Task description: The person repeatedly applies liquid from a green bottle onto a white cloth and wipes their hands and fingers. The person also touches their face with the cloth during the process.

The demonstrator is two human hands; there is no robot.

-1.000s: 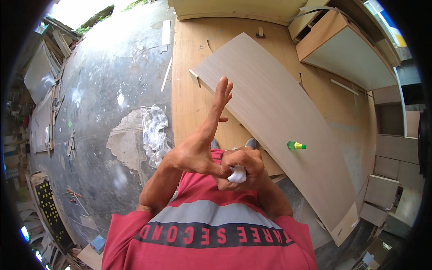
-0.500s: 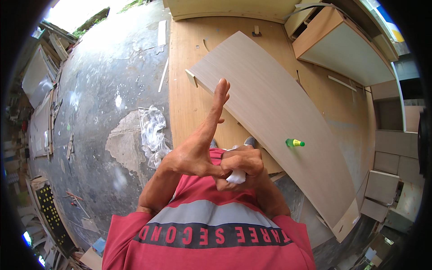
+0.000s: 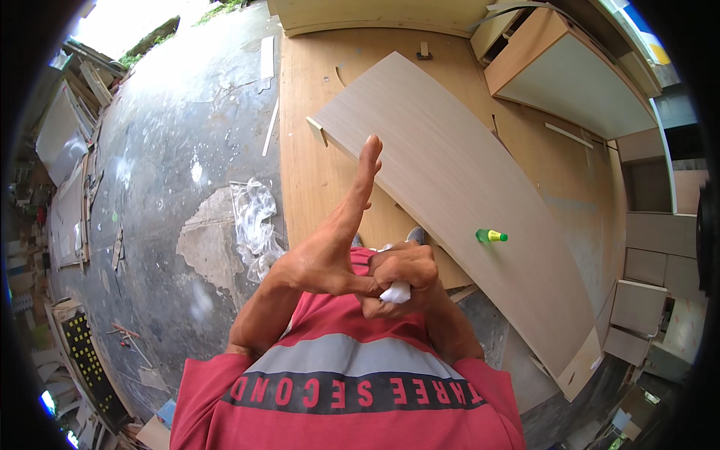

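In front of my chest, my left hand [image 3: 324, 259] is held edge-on with its fingers stretched out, pointing up and away. Its thumb reaches across to my right hand [image 3: 409, 268], which is closed around it. A crumpled white cloth or tissue [image 3: 395, 293] pokes out of the right fist, beside the left thumb; most of it is hidden by the fingers. Beyond my hands lies a long wood-grain board [image 3: 450, 150], set at a slant. On this board is a small green bottle [image 3: 491, 236] with a yellow label.
Crumpled clear plastic sheeting [image 3: 255, 225] lies on the grey concrete floor [image 3: 165, 150] to the left. A wooden cabinet [image 3: 562, 75] stands at the far right, with stacked panels [image 3: 637, 307] below it. Under the slanted board is a wider wooden surface [image 3: 307, 172].
My hands keep nearly the same pose. The white cloth in my right fist has turned slightly, and the view has shifted a little.
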